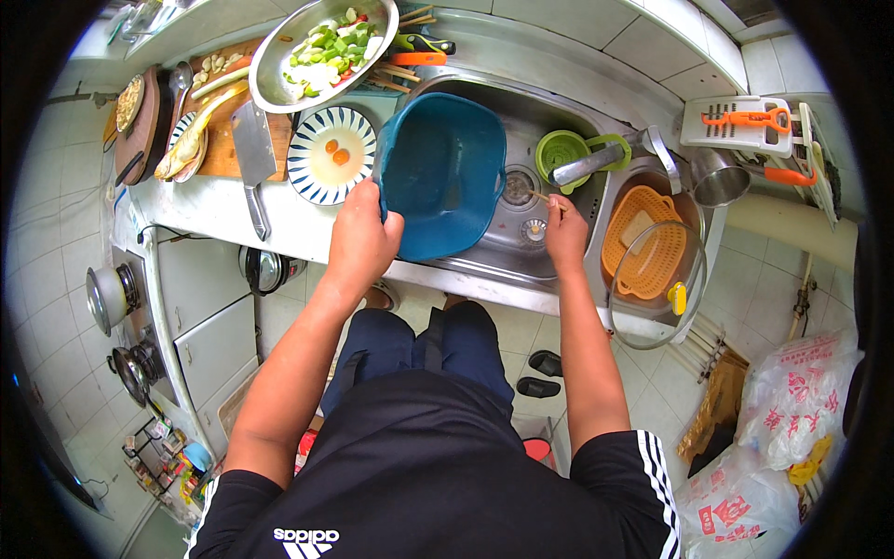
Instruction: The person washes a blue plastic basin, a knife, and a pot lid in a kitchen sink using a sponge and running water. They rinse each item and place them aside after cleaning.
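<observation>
My left hand grips the near left rim of a deep blue plastic basin, tilted over the left part of the sink. Inside, the basin looks wet. Over the steel sink bowl, my right hand holds a thin wooden stick, perhaps a chopstick, its tip near the round drain. A small drain strainer lies just below. Left of the basin, a blue-and-white plate holds raw egg with two yolks.
A steel bowl of chopped green vegetables, a cleaver and a wooden cutting board are at left. The faucet reaches over a green strainer. A glass lid leans by an orange basket at right.
</observation>
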Motion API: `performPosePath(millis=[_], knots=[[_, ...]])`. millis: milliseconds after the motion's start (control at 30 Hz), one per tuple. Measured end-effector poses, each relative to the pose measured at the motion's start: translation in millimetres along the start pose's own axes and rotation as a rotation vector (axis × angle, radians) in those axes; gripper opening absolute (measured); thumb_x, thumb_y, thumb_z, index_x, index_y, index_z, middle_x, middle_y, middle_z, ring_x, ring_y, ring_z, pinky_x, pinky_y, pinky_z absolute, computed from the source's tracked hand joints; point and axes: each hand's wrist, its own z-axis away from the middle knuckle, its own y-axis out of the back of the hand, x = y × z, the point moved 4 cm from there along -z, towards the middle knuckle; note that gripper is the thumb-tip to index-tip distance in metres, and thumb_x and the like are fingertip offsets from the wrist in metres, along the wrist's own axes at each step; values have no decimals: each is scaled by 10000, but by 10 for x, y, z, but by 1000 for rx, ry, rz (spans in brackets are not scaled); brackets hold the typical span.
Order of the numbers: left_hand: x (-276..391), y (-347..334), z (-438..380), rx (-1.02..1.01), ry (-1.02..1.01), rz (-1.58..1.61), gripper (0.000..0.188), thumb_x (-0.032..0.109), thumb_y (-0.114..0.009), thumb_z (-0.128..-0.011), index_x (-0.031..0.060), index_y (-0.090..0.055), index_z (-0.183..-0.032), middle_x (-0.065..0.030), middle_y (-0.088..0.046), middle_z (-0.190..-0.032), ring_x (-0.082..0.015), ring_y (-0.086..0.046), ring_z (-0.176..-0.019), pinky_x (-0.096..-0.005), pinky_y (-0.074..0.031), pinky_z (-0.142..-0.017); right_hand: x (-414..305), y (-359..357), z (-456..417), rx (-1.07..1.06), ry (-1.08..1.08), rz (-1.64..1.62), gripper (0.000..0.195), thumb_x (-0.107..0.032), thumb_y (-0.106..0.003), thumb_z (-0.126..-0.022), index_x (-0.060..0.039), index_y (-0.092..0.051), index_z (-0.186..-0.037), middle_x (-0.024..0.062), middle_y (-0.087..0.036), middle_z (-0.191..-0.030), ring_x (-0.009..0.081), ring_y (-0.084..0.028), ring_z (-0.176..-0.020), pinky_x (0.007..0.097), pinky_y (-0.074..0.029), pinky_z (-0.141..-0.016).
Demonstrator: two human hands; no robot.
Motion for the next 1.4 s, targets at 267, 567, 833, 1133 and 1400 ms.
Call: performPosePath(millis=[267,567,833,1133,1400], knots=[[31,16,-5,-54,72,35,235,14,-552,-771,-56,-528,-994,-272,-592,-895,-460,-591,-842,-495,-490,-759,-158,-135,-56,-64,81,109,263,-218,-529,-974,-9,-676,-1036,220,-680,-982,407,-630,-922,473,-491,-847],[48,20,-13,-61,46,-4,247,12,-552,-775,-64,-521,-1007,-277,-588,-909,-463,-587,-859,-495,-489,-777,-107,-326,-349,-128,-63,281,248,-225,-542,-962,-32,-697,-979,223,-680,-931,419,-641,-903,461,-508,-775],[44,35,20,-47,15,36,251,12,-552,-780,-77,-515,-1012,-278,-579,-938,-462,-582,-858,-495,-484,-774,96,-611,-161,27,-73,69,282,-216,-526,-953,-6,-702,-1019,245,-679,-958,424,-644,-917,462,-507,-812],[7,-12,20,-3,-60,-43,365,12,-549,-774,-86,-564,-1125,-234,-607,-878,-351,-607,-770,-408,-495,-724,334,-876,-363,19,-147,87,288,-232,-538,-951,-4,-701,-1018,227,-687,-985,408,-654,-938,449,-509,-825],[16,85,30,-62,27,16,300,20,-552,-783,-87,-511,-1061,-286,-585,-992,-470,-586,-906,-495,-489,-806,17,-359,-67,128,24,143,245,-173,-477,-986,-18,-662,-1026,252,-662,-949,444,-625,-905,505,-492,-769]])
